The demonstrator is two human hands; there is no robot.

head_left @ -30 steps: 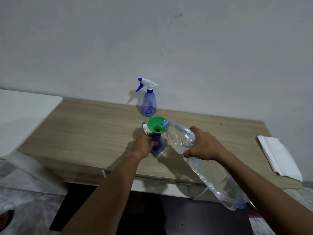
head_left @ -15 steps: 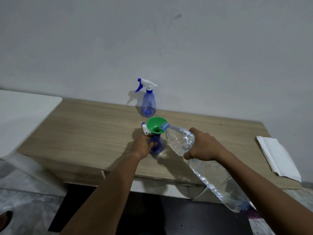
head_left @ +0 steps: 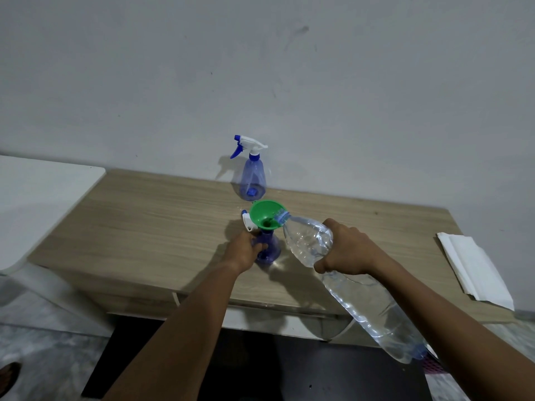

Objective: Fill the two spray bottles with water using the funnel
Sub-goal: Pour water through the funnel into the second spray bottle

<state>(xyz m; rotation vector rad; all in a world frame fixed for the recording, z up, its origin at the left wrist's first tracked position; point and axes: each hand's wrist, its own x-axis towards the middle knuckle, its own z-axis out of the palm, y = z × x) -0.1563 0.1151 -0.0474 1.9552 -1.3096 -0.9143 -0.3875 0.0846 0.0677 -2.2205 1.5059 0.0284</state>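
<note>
Dim, flat indoor light; soft shadows left of spray bottle [head_left: 251,178] (wide-angle bends edges), slightly soft focus overall.

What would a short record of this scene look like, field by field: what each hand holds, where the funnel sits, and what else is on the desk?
left hand: grips the near spray bottle, steadying it
right hand: tilts the large water bottle, mouth at the funnel rim
funnel: green, seated in the near bottle's neck
loose sprayer head: beside the funnel
far spray bottle: upright by the wall, sprayer on
folded white paper: desk's right end
desk: wooden
</note>
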